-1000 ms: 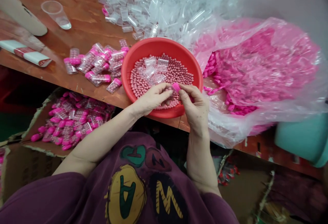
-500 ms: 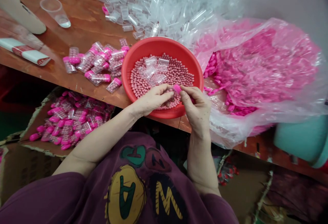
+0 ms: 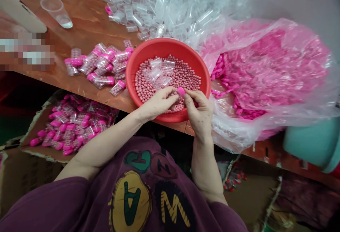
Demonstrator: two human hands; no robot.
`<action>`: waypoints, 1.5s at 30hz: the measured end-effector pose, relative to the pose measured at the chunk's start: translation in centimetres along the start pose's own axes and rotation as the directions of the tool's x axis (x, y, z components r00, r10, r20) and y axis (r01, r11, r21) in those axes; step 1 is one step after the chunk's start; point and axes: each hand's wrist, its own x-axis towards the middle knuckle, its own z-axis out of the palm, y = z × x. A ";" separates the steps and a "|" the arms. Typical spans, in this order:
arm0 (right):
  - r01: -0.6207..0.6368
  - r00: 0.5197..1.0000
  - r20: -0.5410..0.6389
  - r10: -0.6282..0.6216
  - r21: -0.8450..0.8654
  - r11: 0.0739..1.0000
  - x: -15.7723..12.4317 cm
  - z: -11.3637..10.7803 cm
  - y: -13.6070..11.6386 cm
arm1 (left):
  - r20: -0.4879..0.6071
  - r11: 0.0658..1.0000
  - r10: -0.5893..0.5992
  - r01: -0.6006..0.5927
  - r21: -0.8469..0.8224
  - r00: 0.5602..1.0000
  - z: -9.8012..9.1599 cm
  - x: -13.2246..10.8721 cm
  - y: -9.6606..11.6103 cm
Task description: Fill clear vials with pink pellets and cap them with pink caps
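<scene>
Both hands, left hand [image 3: 157, 102] and right hand [image 3: 199, 113], are pinched on a pink cap [image 3: 181, 91] over the red bowl [image 3: 132, 83] at the table's [image 3: 85, 26] near edge.

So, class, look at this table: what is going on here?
A person in a purple shirt works over a red bowl of small pink beads. The right hand pinches a pink cap at the bowl's near rim; the left hand touches it, and what it grips is hidden. Capped, filled tubes lie left of the bowl, empty clear tubes beyond it, a bag of pink caps to its right.
</scene>
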 end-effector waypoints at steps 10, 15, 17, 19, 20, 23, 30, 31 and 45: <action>0.007 0.995 0.096 -0.010 0.026 1.000 0.3 -0.2 0.4 | 0.006 1.000 0.007 -0.007 0.006 1.000 -0.1 0.0 0.2; 0.109 0.989 0.103 -0.105 -0.035 0.993 -0.4 -0.3 -0.4 | -0.044 1.000 -0.002 0.002 0.000 0.999 -0.1 0.0 0.3; 0.100 0.979 0.178 -0.096 -0.014 0.995 -0.3 -0.8 -0.3 | -0.034 1.000 0.021 -0.022 -0.008 0.999 -0.3 0.0 0.3; 0.046 0.972 0.227 -0.056 0.050 0.998 -0.1 -1.5 0.4 | -0.012 0.999 0.041 -0.041 -0.009 0.999 -0.5 0.0 0.2; 0.012 0.977 0.212 -0.031 0.091 0.996 0.1 -1.7 0.9 | 0.000 0.999 0.051 -0.051 -0.004 0.999 -0.5 0.0 0.2; -0.040 0.999 0.041 0.032 0.199 0.979 0.5 -1.8 2.2 | 0.016 0.995 0.097 -0.098 0.033 0.995 -0.6 0.0 -0.2; 0.080 0.984 0.162 -0.069 -0.061 0.995 -0.1 -0.5 0.2 | -0.079 0.990 0.132 -0.127 0.065 0.988 -0.2 0.6 -0.9; 0.157 0.972 0.197 -0.129 -0.135 0.978 -0.3 -0.3 0.0 | -0.094 0.992 0.120 -0.115 0.054 0.988 -0.1 0.6 -0.8; 0.357 0.926 0.126 -0.357 -0.602 0.714 -0.9 2.8 2.3 | -0.068 1.000 -0.003 0.001 -0.021 0.998 0.1 0.5 0.3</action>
